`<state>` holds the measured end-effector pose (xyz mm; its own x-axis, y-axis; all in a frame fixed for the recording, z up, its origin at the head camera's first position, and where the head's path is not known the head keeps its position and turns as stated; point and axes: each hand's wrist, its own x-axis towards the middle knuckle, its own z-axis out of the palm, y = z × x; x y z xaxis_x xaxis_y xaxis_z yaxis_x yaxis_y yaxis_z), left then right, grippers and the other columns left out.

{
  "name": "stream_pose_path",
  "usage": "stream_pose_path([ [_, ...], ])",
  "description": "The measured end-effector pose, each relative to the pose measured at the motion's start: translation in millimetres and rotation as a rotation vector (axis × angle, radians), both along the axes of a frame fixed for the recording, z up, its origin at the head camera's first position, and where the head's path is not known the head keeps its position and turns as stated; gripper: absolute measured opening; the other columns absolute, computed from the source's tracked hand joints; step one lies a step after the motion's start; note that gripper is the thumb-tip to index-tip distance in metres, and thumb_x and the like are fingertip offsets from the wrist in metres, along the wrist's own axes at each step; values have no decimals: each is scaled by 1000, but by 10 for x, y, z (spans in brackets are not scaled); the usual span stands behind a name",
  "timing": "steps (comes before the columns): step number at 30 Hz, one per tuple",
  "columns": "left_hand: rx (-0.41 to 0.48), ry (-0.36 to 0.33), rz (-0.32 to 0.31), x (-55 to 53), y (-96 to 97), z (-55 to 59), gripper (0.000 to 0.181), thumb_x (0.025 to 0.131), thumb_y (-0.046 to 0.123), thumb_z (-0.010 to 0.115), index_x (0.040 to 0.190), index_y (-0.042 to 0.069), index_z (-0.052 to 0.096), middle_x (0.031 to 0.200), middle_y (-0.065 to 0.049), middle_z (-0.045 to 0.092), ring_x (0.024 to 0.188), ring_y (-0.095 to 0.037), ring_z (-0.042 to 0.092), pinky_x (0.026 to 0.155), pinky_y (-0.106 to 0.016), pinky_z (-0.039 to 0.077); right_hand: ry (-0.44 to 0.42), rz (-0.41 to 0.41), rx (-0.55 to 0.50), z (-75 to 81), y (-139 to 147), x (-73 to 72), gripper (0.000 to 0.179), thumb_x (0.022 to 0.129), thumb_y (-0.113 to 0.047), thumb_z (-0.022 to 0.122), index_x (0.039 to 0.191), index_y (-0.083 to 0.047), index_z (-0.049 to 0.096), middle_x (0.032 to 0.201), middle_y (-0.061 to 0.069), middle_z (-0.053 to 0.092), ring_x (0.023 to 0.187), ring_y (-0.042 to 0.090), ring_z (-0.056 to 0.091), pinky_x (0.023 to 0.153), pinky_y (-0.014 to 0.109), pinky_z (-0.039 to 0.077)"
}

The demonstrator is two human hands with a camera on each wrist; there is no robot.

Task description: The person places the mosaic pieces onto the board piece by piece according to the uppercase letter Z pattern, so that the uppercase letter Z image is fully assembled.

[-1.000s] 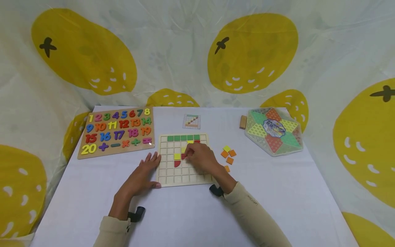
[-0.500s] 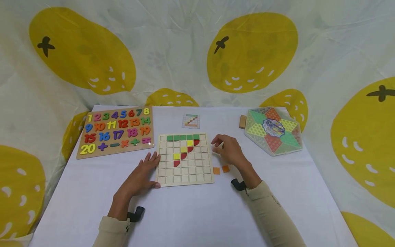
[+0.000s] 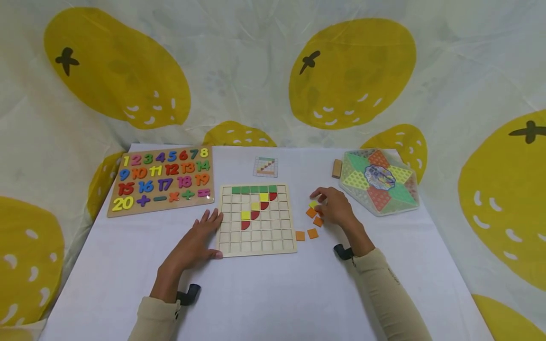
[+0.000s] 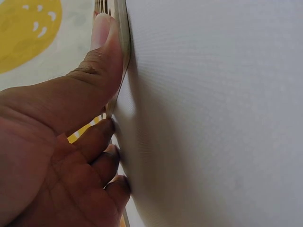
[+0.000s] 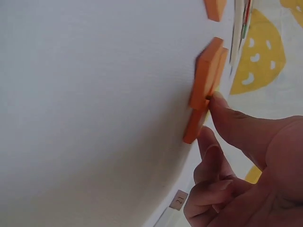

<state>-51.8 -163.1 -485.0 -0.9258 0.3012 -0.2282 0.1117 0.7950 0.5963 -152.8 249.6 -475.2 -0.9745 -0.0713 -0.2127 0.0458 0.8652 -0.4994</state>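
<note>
Five green tiles [image 3: 254, 190] line the far row of the grid board [image 3: 256, 237], and below them it's a staircase: three yellow squares [image 3: 255, 206] and four red quarter-rounds [image 3: 255, 216], stepping down towards the board's left side. Over on that left edge, the left hand [image 3: 198, 244] lies with fingers spread and unclenched, its thumb at the near corner, touching the board and gripping nothing.

To the right of the board, here's the right hand [image 3: 337, 207], bent over a loose cluster! A yellow tile [image 3: 313, 204] and orange tiles [image 3: 311, 212] sit under its fingers; the wrist view puts the thumb tip right at the orange ones, but whether anything is pinched, I cannot tell. Two more orange squares [image 3: 300, 236] lie flat, one just beside the board's right edge.

Beyond the board, a pattern card [image 3: 266, 167]; left of it, a number puzzle [image 3: 164, 207]; farther right, a wooden block [image 3: 337, 168] against a hexagonal star case [image 3: 379, 177].
</note>
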Motion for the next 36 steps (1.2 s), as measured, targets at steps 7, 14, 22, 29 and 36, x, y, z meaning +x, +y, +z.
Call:
stream_pose_path([
  [7, 3, 2, -3, -3, -3, -8, 115, 75, 19, 96, 168, 10, 28, 178, -13, 17, 167, -40, 5, 134, -63, 11, -16, -11, 47, -32, -30, -48, 22, 95, -14, 81, 114, -18, 72, 112, 12, 67, 100, 31, 59, 82, 40, 54],
  [14, -2, 15, -5, 7, 5, -7, 115, 75, 19, 96, 168, 9, 29, 178, -14, 18, 167, -41, 6, 134, -63, 12, -18, -22, 48, -29, -32, -50, 21, 89, -17, 87, 100, -14, 69, 99, 10, 67, 90, 29, 58, 75, 36, 51],
  [22, -7, 10, -1, 11, 3, -4, 115, 74, 19, 96, 168, 9, 29, 178, -13, 18, 167, -40, 6, 134, -63, 12, 51, -4, -28, 47, -170, 70, 11, 94, -14, 81, 101, -16, 72, 91, 7, 67, 81, 25, 58, 62, 30, 47],
  [29, -5, 8, 0, 11, 2, -3, 115, 75, 19, 96, 168, 9, 29, 178, -13, 17, 167, -41, 6, 134, -63, 11, 82, 109, -106, 120, -435, 206, 17, 97, -11, 78, 111, -19, 76, 90, 4, 67, 80, 22, 58, 59, 28, 47],
  [36, -13, 7, -1, 9, -1, -9, 116, 75, 19, 96, 168, 10, 28, 178, -12, 17, 167, -40, 5, 134, -63, 11, 110, 164, -134, 172, -752, 328, 14, 96, -15, 81, 105, -20, 72, 86, -2, 67, 72, 18, 56, 61, 28, 45],
])
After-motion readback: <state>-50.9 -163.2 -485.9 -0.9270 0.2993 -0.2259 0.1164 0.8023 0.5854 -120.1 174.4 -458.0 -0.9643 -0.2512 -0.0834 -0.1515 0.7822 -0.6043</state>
